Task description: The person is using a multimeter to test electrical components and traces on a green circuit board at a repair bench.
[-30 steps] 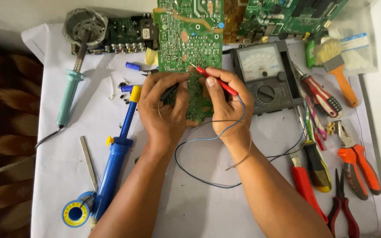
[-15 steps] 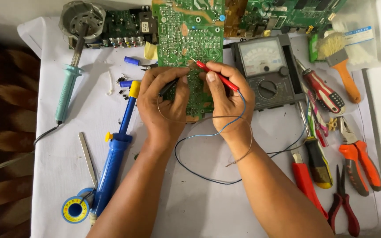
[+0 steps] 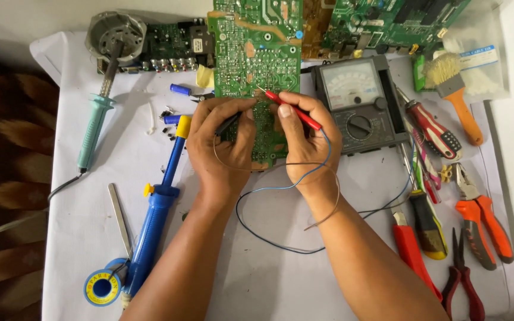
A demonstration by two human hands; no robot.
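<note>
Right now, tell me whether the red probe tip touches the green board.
Touching: head view shows the red probe tip resting on the green board, no gap.

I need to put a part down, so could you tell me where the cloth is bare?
Bare cloth lies between the soldering iron and the blue pump. The right edge is crowded with screwdrivers and pliers.

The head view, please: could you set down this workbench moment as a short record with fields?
Left hand: holds a black probe against the green circuit board
Right hand: holds a red probe, tip on the board
Meter: analog multimeter, right of the board
Left of hands: blue desoldering pump, soldering iron
Right edge: orange pliers, brush
</note>
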